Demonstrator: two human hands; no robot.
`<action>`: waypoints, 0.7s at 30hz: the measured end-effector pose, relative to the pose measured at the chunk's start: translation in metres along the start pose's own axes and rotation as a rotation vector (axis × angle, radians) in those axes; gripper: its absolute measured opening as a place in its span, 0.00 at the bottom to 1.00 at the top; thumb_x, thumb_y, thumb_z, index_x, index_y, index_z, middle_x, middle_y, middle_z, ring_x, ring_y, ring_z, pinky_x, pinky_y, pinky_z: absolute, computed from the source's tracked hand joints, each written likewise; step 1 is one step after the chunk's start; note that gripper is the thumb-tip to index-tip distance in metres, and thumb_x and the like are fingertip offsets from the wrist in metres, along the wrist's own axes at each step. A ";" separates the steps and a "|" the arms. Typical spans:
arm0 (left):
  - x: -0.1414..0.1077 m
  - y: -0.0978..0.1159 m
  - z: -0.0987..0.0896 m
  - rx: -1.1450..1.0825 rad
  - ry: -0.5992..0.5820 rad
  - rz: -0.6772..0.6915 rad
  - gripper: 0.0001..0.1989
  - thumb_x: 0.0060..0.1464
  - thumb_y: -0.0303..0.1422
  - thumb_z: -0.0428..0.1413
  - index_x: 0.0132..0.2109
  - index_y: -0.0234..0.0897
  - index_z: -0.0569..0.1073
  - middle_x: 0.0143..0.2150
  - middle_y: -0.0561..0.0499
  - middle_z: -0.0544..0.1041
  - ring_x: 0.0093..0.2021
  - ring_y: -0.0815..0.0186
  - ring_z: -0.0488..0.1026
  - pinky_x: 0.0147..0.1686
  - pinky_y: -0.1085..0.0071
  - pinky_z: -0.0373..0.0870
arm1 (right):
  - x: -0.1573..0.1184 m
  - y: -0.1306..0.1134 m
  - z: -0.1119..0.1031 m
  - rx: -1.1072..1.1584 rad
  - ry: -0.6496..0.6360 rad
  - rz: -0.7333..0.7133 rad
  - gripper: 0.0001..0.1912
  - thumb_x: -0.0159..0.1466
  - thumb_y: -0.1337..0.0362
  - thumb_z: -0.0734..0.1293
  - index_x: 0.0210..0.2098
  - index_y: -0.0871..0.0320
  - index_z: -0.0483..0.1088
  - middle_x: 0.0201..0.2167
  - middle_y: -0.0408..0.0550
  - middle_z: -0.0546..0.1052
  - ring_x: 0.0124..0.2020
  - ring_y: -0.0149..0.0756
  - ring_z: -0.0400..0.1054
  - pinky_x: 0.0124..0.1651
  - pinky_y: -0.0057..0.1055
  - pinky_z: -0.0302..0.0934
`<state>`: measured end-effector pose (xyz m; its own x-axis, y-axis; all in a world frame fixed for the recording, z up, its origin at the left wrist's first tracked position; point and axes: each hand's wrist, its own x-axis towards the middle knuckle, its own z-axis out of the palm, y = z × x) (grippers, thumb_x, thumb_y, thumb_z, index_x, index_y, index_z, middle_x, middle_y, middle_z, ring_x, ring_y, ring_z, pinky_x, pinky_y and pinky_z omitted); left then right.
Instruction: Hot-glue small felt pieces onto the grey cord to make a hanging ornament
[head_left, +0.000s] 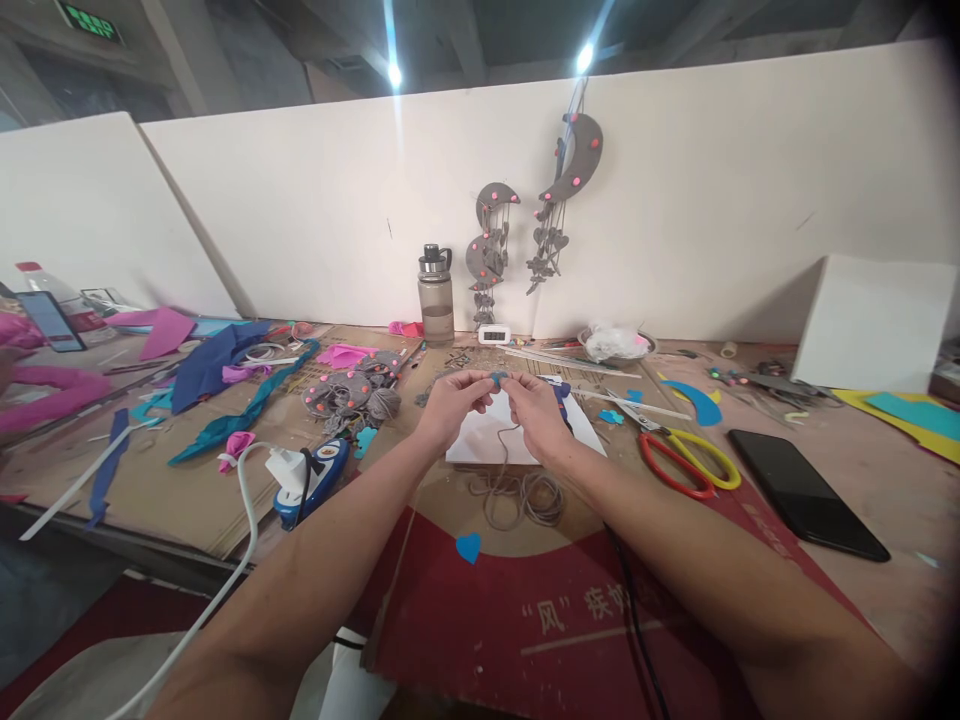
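Beneath both hands (452, 405) (537, 412), cardboard (450, 620); behind, white partition (315, 220).

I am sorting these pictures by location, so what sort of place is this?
Probably a craft workshop: scissors and a cut-out blue heart lie on the worktable, and grey moon-shaped ornaments hang against the white panel.

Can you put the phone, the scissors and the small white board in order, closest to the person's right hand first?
From the right hand:
1. Scissors: just to its right.
2. Phone: farther right, past the scissors.
3. White board: far right, at the back.
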<state>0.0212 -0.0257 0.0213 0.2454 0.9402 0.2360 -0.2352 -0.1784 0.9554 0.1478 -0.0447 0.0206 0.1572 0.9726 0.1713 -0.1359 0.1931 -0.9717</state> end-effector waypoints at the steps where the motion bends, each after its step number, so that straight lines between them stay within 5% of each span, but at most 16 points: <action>1: 0.000 -0.001 0.000 0.007 0.009 0.000 0.10 0.44 0.36 0.61 0.32 0.31 0.75 0.28 0.50 0.74 0.25 0.73 0.66 0.25 0.74 0.61 | -0.001 0.000 0.000 0.002 -0.002 -0.001 0.08 0.52 0.58 0.65 0.23 0.56 0.64 0.13 0.33 0.55 0.19 0.26 0.48 0.26 0.27 0.45; 21: 0.006 -0.014 -0.011 0.219 0.174 0.075 0.12 0.44 0.39 0.61 0.31 0.34 0.76 0.23 0.53 0.71 0.22 0.73 0.62 0.22 0.75 0.56 | 0.004 0.023 -0.002 -0.141 -0.087 -0.090 0.14 0.55 0.52 0.65 0.31 0.57 0.66 0.16 0.34 0.60 0.18 0.26 0.50 0.23 0.27 0.47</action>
<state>0.0158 -0.0147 0.0076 0.0652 0.9542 0.2919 -0.0330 -0.2903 0.9564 0.1470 -0.0368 -0.0019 0.0766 0.9610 0.2656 0.0141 0.2653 -0.9641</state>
